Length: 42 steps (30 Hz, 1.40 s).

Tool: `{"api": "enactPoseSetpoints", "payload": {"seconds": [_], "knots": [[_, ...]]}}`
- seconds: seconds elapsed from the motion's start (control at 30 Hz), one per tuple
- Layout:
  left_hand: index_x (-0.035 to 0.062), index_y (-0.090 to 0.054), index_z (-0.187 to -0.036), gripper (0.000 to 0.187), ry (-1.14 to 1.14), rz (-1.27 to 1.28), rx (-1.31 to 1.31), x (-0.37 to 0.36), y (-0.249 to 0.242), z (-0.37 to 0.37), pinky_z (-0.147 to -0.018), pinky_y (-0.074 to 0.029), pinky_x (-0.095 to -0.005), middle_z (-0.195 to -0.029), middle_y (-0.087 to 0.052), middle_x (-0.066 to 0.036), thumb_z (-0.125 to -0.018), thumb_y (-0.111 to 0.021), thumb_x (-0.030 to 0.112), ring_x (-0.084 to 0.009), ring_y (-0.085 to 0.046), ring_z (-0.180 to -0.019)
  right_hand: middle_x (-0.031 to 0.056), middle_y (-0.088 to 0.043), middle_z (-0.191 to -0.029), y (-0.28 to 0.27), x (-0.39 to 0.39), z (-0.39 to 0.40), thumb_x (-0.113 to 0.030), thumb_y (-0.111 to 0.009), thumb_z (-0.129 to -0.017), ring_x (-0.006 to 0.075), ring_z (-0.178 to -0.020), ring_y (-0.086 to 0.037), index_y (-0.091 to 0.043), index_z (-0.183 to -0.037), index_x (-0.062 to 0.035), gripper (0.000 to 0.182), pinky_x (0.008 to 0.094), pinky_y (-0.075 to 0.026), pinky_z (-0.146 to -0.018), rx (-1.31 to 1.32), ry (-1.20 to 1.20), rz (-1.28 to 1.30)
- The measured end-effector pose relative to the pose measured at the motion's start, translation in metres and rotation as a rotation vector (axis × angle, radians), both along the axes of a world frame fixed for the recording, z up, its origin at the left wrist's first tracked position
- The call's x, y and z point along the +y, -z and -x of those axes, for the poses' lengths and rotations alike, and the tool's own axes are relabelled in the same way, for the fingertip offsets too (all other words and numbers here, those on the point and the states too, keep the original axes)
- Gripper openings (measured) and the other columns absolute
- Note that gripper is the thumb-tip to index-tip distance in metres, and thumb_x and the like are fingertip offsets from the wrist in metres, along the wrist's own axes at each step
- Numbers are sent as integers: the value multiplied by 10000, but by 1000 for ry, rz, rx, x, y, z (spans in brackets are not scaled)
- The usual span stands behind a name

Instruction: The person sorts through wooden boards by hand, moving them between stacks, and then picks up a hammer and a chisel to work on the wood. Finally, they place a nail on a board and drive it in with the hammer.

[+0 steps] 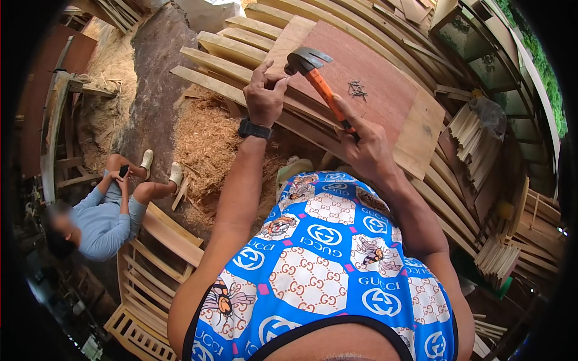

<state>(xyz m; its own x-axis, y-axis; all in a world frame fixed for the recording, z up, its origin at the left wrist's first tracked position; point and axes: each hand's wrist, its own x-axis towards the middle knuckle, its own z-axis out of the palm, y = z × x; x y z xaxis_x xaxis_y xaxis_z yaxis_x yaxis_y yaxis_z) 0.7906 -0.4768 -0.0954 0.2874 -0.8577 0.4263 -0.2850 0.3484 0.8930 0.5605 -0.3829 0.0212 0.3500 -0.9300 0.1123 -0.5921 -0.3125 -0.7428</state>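
At the 12 o'clock edge of the plywood panel, the left hand pinches a nail, too small to see, against the wood. The right hand grips the orange claw hammer, head poised just beside those fingertips. Step in hand: starting the nail. A light, square tap is called for, clear of the fingers.

the hammer, orange-handled with a dark steel claw head, is tilted above the reddish plywood panel, head up-left near small dark nails.
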Motion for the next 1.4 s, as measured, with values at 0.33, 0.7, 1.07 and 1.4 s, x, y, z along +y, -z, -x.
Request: {"api": "enactPoseSetpoints", "payload": {"seconds": [0.33, 0.7, 1.07, 1.4], "knots": [[-30, -603, -1292, 493, -30, 0, 14, 1, -4, 3, -707, -549, -263, -833, -778, -94, -841, -792, 30, -110, -716, -729, 157, -619, -786, 1, -2, -6, 41, -577, -827, 283, -713, -652, -467, -1547, -189, 764, 397, -522, -719, -39, -8, 51], [-26, -619, -1268, 476, -29, 38, -116, 3, -2, 11, -691, -576, -307, -826, -771, -107, -828, -789, 35, -163, -742, -733, 187, -623, -818, -6, 3, 4, 34, -582, -820, 375, -766, -646, -458, -1544, -172, 763, 453, -507, -742, 24, -13, 38], [-42, -673, -1206, 439, 75, -77, -197, 7, -13, -22, -716, -568, -337, -1087, -679, -168, -799, -801, 62, -247, -711, -819, 127, -588, -662, 20, 1, 34, -124, -727, -854, 278, -605, -600, -652, -987, -17, 187, 385, -497, -633, 91, 327, -99], [68, -752, -1037, 252, 330, -45, -720, -19, -27, -49, -747, -548, -400, -998, -679, -112, -833, -797, 209, -305, -681, -872, 188, -626, -1219, 67, 27, 112, -135, -771, -834, 284, -893, -663, -648, -874, 25, 206, 379, -517, -799, 200, 536, 168]]}}
